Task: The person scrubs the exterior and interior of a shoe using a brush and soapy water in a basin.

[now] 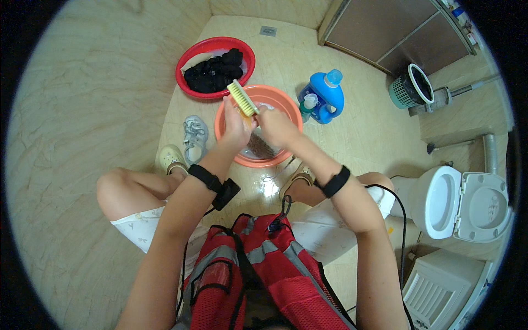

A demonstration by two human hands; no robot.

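Note:
Over an orange plastic basin (pixel 292 108), my right hand (pixel 277 127) grips the end of a scrub brush (pixel 242 98) with pale yellow bristles. My left hand (pixel 238 128) is just left of it, closed around an orange-yellow item (pixel 246 119), mostly hidden by the fingers; what it is I cannot tell. Inside the basin, below my hands, a dark brown item (pixel 260 146) lies in cloudy water. A red basin (pixel 251 62) behind it to the left holds wet black cloth (pixel 212 72) and a piece of pale cloth.
A blue detergent bottle (pixel 328 97) and a small green bottle (pixel 306 108) stand right of the orange basin. A grey-white shoe (pixel 195 138) sits left. Further right are a waste basket (pixel 402 90), a toilet (pixel 442 202) and a louvred white cabinet (pixel 433 288). A black cable (pixel 404 231) runs by my right arm.

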